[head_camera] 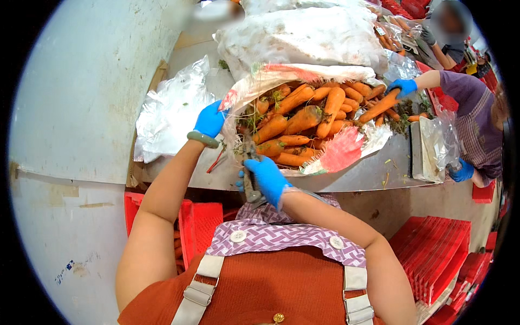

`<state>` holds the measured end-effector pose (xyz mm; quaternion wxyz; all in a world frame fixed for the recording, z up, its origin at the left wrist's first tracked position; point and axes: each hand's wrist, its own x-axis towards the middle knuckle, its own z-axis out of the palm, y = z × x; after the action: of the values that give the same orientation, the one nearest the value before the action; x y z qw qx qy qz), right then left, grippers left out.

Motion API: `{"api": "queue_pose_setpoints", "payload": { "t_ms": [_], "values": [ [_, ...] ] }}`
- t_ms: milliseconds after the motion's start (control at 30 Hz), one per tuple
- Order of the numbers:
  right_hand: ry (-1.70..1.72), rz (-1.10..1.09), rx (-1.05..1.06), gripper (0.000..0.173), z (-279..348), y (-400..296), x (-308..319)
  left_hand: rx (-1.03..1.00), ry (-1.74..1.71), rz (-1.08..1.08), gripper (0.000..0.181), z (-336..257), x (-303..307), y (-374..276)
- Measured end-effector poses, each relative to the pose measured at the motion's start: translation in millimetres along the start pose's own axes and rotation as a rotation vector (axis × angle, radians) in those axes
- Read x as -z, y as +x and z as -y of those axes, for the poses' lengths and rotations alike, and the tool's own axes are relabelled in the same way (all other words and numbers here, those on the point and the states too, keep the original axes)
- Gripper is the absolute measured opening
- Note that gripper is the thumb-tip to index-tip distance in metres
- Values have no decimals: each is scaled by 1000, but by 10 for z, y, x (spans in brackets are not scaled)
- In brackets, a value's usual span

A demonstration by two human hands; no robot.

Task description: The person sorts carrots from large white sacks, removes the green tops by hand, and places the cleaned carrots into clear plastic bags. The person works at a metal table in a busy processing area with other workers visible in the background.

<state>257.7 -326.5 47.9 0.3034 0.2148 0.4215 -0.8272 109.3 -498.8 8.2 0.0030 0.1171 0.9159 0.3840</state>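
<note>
A white woven plastic sack [325,72] with red patches lies open on the metal table, and a pile of orange carrots [304,120] with bits of green tops shows inside it. My left hand [210,120], in a blue glove with a green bangle at the wrist, pinches the sack's left edge. At the near left corner of the opening, my right hand [268,178], also gloved in blue, is closed around a dirty grey hand tool [252,191], apparently shears. The tool's far end reaches to the sack's edge, partly lost among frayed threads.
Full white sacks [300,38] lie behind. Crumpled clear plastic [174,111] covers the table's left part. At right, a co-worker's gloved hand [400,88] holds a carrot [380,106] beside a metal stand with plastic bags [440,138]. Red crates [432,252] stand below.
</note>
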Motion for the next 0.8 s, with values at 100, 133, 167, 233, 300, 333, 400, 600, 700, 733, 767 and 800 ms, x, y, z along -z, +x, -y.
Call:
{"api": "queue_pose_setpoints", "payload": {
  "t_ms": [100,133,167,233,300,333,400,600,700,733,767,800],
  "values": [
    [-332,112,1,22,-276,535,30,-219,119,-43,36,521,-128,163],
    [-1096,277,363,22,-210,446,-65,-277,166,-1,36,661,-180,236],
    [-1915,379,622,21,-116,344,-135,-272,141,38,36,687,-140,246],
    [-1748,314,685,20,-473,593,-200,-160,-70,30,37,859,-47,286],
    [-1750,289,694,19,-909,973,-258,7,-344,2,37,1216,-46,362],
    [-1794,250,718,18,-983,1103,-246,24,-436,10,37,1198,-126,483],
    [-1835,178,769,17,-1136,1274,-235,19,-524,56,37,1077,-259,684],
    [-1890,135,985,17,-1354,1278,-115,-66,-427,124,37,1142,213,929],
    [-926,54,393,19,-733,648,-182,-25,-322,242,36,976,443,669],
    [-560,-48,197,21,-373,385,-200,-2,-374,236,35,1048,495,598],
    [-434,-172,154,27,-301,351,-200,2,-427,247,35,1057,431,616],
    [-355,-198,40,24,-235,423,-257,-5,-477,262,35,1034,353,671]
  ]
}}
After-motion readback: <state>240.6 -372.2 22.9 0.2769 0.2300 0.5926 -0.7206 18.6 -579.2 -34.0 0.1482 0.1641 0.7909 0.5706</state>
